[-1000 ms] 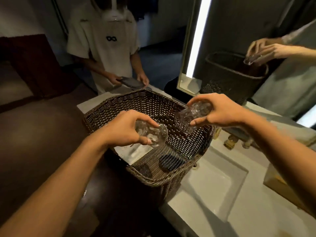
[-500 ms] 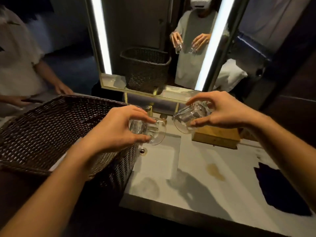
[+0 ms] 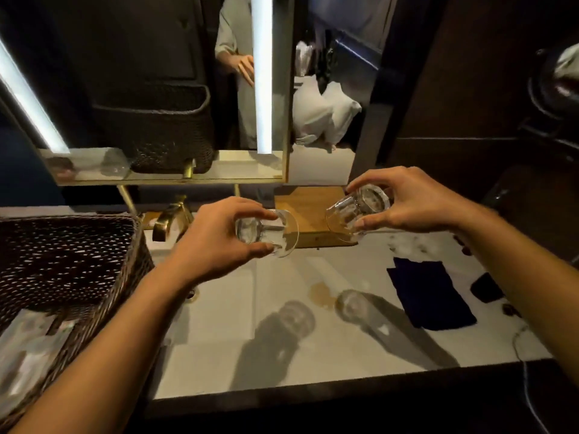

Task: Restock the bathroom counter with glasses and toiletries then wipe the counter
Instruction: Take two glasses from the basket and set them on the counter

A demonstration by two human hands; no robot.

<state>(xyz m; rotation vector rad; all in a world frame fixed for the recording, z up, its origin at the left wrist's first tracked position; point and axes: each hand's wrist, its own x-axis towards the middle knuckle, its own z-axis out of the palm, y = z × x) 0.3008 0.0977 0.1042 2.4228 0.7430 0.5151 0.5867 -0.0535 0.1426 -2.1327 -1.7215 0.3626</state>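
My left hand (image 3: 216, 242) grips a clear drinking glass (image 3: 269, 231), tipped on its side, above the white counter (image 3: 282, 349) near the sink. My right hand (image 3: 413, 203) holds a second clear glass (image 3: 355, 213), also tilted, over the front right corner of a wooden tray (image 3: 308, 205) at the back of the counter. Both glasses hang in the air and cast shadows on the counter. A dark blue cloth (image 3: 429, 296) lies flat on the counter to the right, below my right forearm.
A dark wicker basket (image 3: 62, 255) with pale packets inside stands at the left. A brass faucet (image 3: 167, 220) rises behind the sink. A lit mirror (image 3: 163, 98) hangs above. A brownish stain (image 3: 319, 292) marks the counter, and small dark items lie at its right edge.
The view has swung right, from the basket to the counter and mirror. Both hands have carried their glasses away from the basket and over the counter, the right one reaching the wooden tray.
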